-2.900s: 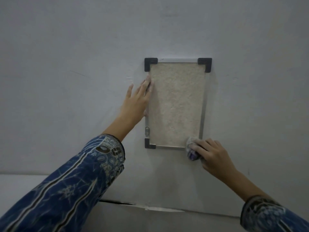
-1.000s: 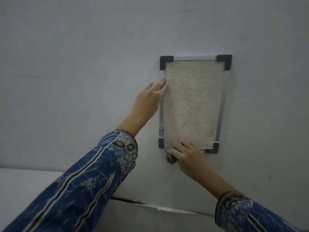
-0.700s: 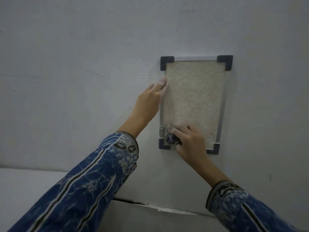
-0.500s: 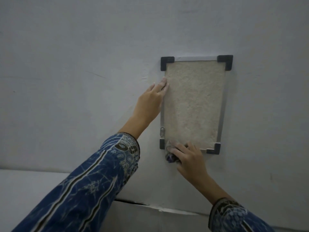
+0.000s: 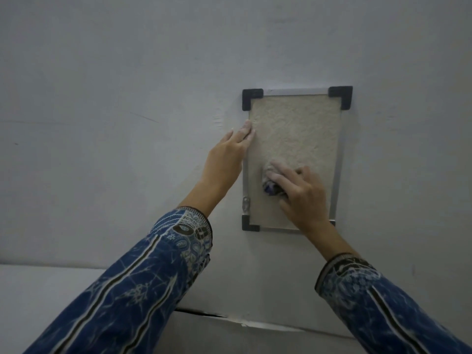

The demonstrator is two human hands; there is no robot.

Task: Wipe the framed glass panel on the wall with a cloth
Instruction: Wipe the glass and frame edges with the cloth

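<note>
The framed glass panel (image 5: 293,139) was mounted upright on the pale wall (image 5: 127,98), and wiping was judged to be under way but unfinished. A bunched cloth (image 5: 271,183) was pressed against the lower middle of the glass by the right hand (image 5: 300,198), whose grip was closed around it. The left hand (image 5: 227,154) was laid flat, fingers together and holding nothing, with its fingertips (image 5: 247,129) touching the panel's left edge, apparently to steady it. No difference between wiped and unwiped glass could be made out, so the share already done could not be told; the upper half at least was judged as possibly left to cover. One panel, one cloth and two hands were counted. Three black corner caps were seen plainly; the fourth was mostly hidden behind the right wrist.
</note>
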